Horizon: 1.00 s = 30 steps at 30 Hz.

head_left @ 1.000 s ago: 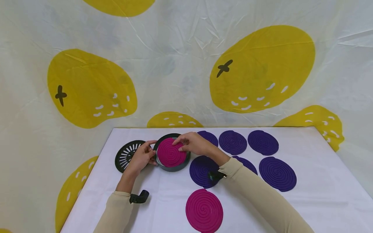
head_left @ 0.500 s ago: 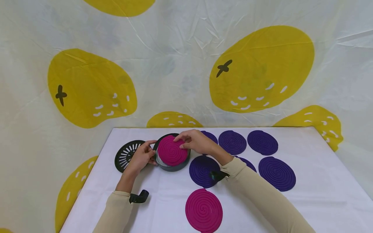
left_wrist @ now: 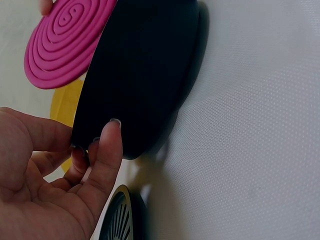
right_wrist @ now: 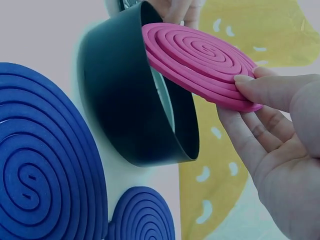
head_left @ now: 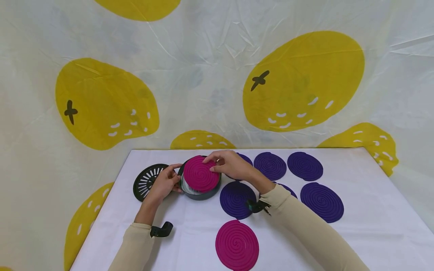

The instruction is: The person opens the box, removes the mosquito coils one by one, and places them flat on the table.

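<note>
My right hand [head_left: 228,165] pinches the right edge of a pink spiral coaster [head_left: 199,177], thumb on top and fingers beneath. The coaster is held tilted over the mouth of a dark round container [head_left: 200,197], its far edge by the rim in the right wrist view. Something pale shows inside the container [right_wrist: 117,95], mostly hidden under the coaster. At the container's left side my left hand [head_left: 166,182] pinches the rim between thumb and fingers. A black slotted disc [head_left: 140,184] lies to the left, partly behind the left hand.
Several dark purple spiral coasters [head_left: 323,201] lie to the right on the white table [head_left: 366,210], some partly covered by the right arm. A second pink coaster [head_left: 237,244] lies near the front. A lemon-printed cloth [head_left: 203,75] hangs behind the table.
My right hand has raised the pink coaster slightly, up and to the right, so more of the container's inside shows. My left hand has stayed at the rim.
</note>
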Motion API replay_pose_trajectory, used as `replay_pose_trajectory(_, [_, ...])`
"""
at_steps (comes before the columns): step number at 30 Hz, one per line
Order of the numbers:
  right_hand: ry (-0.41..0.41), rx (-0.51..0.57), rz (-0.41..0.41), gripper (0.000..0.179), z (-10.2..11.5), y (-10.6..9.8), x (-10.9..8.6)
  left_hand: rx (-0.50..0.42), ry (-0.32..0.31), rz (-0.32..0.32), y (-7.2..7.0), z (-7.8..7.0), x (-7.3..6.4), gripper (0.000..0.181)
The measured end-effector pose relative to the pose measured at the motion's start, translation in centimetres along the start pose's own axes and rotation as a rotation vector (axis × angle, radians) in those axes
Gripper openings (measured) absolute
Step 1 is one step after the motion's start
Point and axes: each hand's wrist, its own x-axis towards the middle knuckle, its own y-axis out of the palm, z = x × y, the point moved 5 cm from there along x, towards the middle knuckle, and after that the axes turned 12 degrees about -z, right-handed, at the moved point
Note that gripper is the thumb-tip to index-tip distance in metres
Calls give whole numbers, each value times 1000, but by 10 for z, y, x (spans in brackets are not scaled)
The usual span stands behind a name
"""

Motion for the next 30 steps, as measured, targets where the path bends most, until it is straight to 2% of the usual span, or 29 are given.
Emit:
replay_pose_trajectory(3, [-14,-2,-5,31,3,-3,-1,-1,-5,-1,0,1,1,48])
replay_pose_trajectory(6, [-16,-6,-6,31,5,-6,-3,-8,-8,-3,0,11,8,49])
replay_pose_trajectory(15, [-11,-6,-8,32,8,-18,-10,-10,-14,10,0,10,8,50])
replay_pose_trajectory(26, [-2,3,26,32,7,-26,-19,-3,8,-14,-1,13,8,48])
replay_pose_trajectory(30, [3,22,39,33,7,-28,-24,0,-4,-25,-1,14,8,48])
